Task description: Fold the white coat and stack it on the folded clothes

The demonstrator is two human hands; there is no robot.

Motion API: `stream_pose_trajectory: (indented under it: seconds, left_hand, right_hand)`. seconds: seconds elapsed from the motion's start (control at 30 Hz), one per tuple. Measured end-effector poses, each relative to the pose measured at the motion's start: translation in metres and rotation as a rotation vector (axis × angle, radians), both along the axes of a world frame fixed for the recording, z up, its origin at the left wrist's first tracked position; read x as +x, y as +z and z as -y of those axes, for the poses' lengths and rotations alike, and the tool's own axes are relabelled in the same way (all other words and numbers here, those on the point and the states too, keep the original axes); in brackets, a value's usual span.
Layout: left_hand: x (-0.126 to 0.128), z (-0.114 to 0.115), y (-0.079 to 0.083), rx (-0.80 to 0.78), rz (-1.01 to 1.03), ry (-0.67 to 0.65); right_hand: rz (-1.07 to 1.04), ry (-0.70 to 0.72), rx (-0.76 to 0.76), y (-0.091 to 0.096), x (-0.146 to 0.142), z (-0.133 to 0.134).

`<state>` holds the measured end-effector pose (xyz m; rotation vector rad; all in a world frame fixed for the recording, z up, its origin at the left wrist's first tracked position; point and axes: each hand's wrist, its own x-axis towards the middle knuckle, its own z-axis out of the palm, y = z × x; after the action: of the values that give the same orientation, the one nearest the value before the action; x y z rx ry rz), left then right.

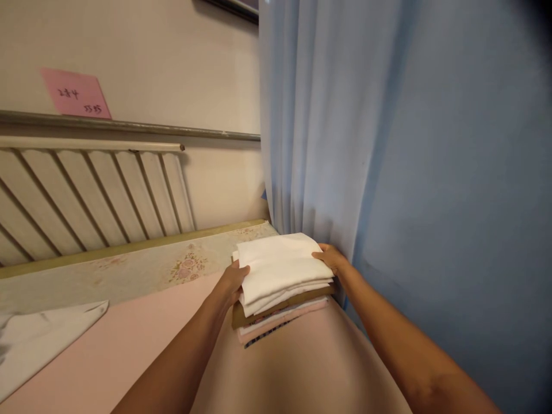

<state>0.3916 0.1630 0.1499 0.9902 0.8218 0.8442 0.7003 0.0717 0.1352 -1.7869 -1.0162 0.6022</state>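
Note:
A stack of folded cloths (282,322) sits at the far right corner of a pink-covered bed (129,345). A folded white cloth (280,264) lies on top of it, above brown, pink and striped layers. My left hand (233,283) grips the white cloth's left edge, thumb on top and fingers under. My right hand (331,257) is closed on its right edge, against the blue curtain.
A light blue curtain (388,144) hangs along the right side. A white radiator (86,195) and a rail run along the wall on the left, with a pink paper note (75,94) above. Another white cloth (38,339) lies at the bed's left.

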Motion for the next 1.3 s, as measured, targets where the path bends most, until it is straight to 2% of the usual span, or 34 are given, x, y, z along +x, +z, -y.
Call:
stream_pose_trajectory:
  seconds: [0.2,0.33,0.4,0.47,0.53,0.63,0.73,0.8,0.93,1.07,1.2,1.3]
  left_hand:
    - [0.002,0.006,-0.010,-0.025,-0.084,0.014]
    - [0.001,0.005,-0.011,-0.020,-0.108,0.020]
    - [0.001,0.004,-0.010,-0.018,-0.112,0.014]
    - [0.001,0.004,-0.009,-0.013,-0.110,0.009]
    - [0.000,0.004,-0.010,-0.008,-0.112,0.005]
    - [-0.002,0.002,-0.013,-0.006,-0.141,0.004]
    - [-0.005,0.000,-0.019,0.000,-0.167,-0.003]
    - [-0.007,-0.002,-0.024,0.010,-0.166,-0.007]
    - [-0.005,0.000,-0.029,0.030,-0.161,0.015]
    - [-0.010,0.012,-0.025,0.036,-0.189,0.038]
    - [-0.040,0.038,-0.024,-0.013,-0.222,0.056]
    - [-0.084,0.067,-0.036,-0.085,-0.234,0.058]
  right_hand:
    - [0.265,-0.048,-0.093,0.004,-0.014,0.013]
    - [0.513,-0.083,-0.026,0.035,-0.031,0.006]
    - [0.604,-0.026,0.026,0.052,-0.048,-0.008]
    - [0.683,0.082,0.063,0.060,-0.070,-0.024]
    - [0.798,0.244,0.037,0.055,-0.095,-0.038]
    - [0.876,0.401,-0.143,0.028,-0.122,-0.048]
    - [0.859,0.417,-0.214,0.001,-0.131,-0.048]
    - [0.860,0.407,-0.226,-0.008,-0.130,-0.048]
    - [0.865,0.389,-0.236,-0.013,-0.124,-0.051]
    - [0.867,0.369,-0.212,-0.016,-0.124,-0.051]
    - [0.887,0.376,-0.130,-0.024,-0.123,-0.050]
    - [0.946,0.362,-0.083,-0.028,-0.119,-0.051]
